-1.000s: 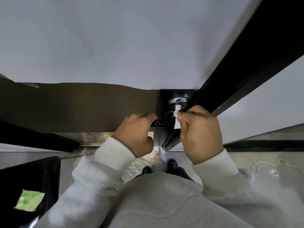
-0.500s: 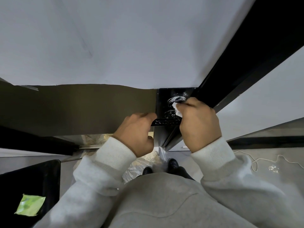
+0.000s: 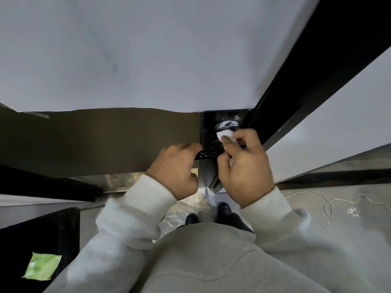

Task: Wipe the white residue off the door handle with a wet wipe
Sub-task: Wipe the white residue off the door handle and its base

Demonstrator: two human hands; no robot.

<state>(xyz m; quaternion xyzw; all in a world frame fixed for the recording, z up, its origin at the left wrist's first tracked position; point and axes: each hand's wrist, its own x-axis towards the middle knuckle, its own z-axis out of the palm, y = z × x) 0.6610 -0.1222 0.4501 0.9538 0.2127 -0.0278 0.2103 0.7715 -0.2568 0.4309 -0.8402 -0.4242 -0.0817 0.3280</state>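
Observation:
A black lever door handle (image 3: 208, 154) juts left from a black plate on the door's edge. Above it a round black fitting (image 3: 226, 125) carries white smears. My left hand (image 3: 176, 168) grips the free end of the lever. My right hand (image 3: 243, 163) pinches a crumpled white wet wipe (image 3: 224, 135) and presses it against the handle's base, just under the smeared fitting. Most of the wipe is hidden in my palm.
The door's black edge (image 3: 317, 77) runs up to the right, with a white wall (image 3: 148, 49) behind. A green wipe packet (image 3: 42, 266) lies on a black surface at lower left. Clear plastic sheeting (image 3: 190, 205) and a white cord (image 3: 330, 200) lie on the floor.
My right hand pushed the wipe up to the round fitting, then slid it down a little toward the handle's base. My left hand kept its grip on the lever.

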